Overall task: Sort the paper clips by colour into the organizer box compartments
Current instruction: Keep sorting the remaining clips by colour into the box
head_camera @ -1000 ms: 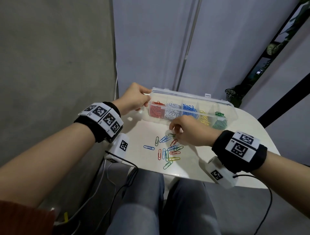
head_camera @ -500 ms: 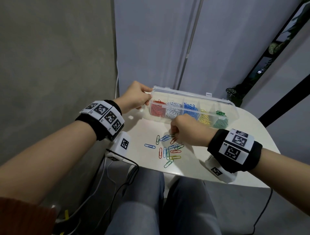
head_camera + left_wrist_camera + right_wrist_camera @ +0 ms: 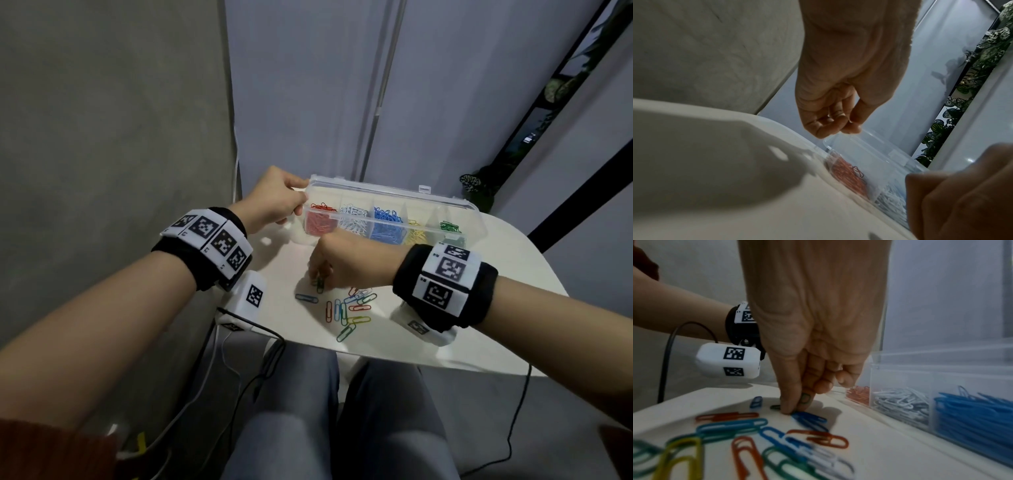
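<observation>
Left hand (image 3: 274,202) pinching the left end of the clear plastic organizer box (image 3: 394,192), steadying it. Right hand (image 3: 346,263) fingertips down on the white table (image 3: 513,274), pinching a dark green paper clip (image 3: 320,284), long axis pointing toward the box. Green compartment (image 3: 450,228) far right, well apart. Loose coloured paper clips (image 3: 352,308) just nearside, table edge close.

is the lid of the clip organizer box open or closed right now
Open. The organizer box has its clear lid swung back behind the compartments, leaving the sorted clips uncovered, while the left hand holds its left end.
</observation>
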`<act>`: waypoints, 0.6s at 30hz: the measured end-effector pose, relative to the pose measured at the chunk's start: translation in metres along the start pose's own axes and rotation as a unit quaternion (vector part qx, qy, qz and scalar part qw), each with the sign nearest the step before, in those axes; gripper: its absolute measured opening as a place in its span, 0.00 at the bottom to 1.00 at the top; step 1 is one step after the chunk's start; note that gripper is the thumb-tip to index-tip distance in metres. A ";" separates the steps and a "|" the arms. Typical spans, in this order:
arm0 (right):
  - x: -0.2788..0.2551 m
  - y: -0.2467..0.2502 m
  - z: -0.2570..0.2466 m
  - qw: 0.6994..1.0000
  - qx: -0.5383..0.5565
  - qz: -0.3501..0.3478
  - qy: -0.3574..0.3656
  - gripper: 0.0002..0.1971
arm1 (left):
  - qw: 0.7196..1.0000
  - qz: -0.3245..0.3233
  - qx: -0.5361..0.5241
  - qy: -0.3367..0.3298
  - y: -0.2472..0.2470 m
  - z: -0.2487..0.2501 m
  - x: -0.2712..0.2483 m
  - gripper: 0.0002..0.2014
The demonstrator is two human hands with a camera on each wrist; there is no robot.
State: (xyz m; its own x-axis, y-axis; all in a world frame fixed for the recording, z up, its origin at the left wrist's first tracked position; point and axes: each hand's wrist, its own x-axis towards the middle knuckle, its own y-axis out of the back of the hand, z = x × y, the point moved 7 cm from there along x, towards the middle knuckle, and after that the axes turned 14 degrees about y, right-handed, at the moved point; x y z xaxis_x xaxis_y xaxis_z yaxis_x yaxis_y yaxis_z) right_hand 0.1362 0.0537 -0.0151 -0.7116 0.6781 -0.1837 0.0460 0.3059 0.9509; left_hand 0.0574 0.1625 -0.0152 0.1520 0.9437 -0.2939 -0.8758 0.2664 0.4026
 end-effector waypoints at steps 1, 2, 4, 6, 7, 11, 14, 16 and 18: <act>0.000 -0.001 0.001 1.000 0.000 0.000 -0.010 0.10 | 1.000 0.002 0.002 0.000 0.001 0.000 0.001 0.18; 0.000 -0.002 0.002 1.000 0.001 -0.003 -0.018 0.08 | 1.000 0.003 0.004 0.000 0.001 0.000 0.001 0.18; -0.001 -0.003 0.003 0.999 -0.002 -0.012 -0.032 0.06 | 1.000 0.002 0.003 0.000 0.001 0.000 0.002 0.18; -0.001 -0.005 0.005 0.999 -0.001 -0.019 -0.046 0.05 | 1.000 0.001 0.003 0.001 0.000 -0.001 0.002 0.18; -0.001 -0.005 0.005 0.998 0.000 -0.023 -0.050 0.04 | 1.000 0.001 0.003 0.001 -0.001 -0.001 0.002 0.18; -0.002 -0.006 0.004 0.998 -0.009 -0.027 -0.051 0.03 | 1.000 -0.001 0.000 0.003 -0.001 -0.001 0.002 0.18; -0.004 -0.005 0.001 0.999 -0.027 -0.009 -0.040 0.05 | 1.000 -0.001 0.001 0.002 0.000 -0.001 0.001 0.18; -0.005 -0.004 -0.001 0.999 -0.038 0.018 -0.030 0.04 | 1.000 -0.001 0.003 0.000 0.000 -0.001 0.001 0.18; -0.007 -0.004 -0.001 0.998 -0.029 0.045 -0.026 0.04 | 1.000 -0.001 0.002 -0.002 0.000 -0.001 0.002 0.17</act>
State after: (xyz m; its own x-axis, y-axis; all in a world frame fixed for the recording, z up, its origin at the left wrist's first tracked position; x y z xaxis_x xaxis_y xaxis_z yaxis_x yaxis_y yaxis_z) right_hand 0.1402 0.0474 -0.0178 -0.6694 0.7351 -0.1076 0.0665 0.2035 0.9768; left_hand 0.0574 0.1643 -0.0167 0.1553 0.9441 -0.2906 -0.8740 0.2685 0.4050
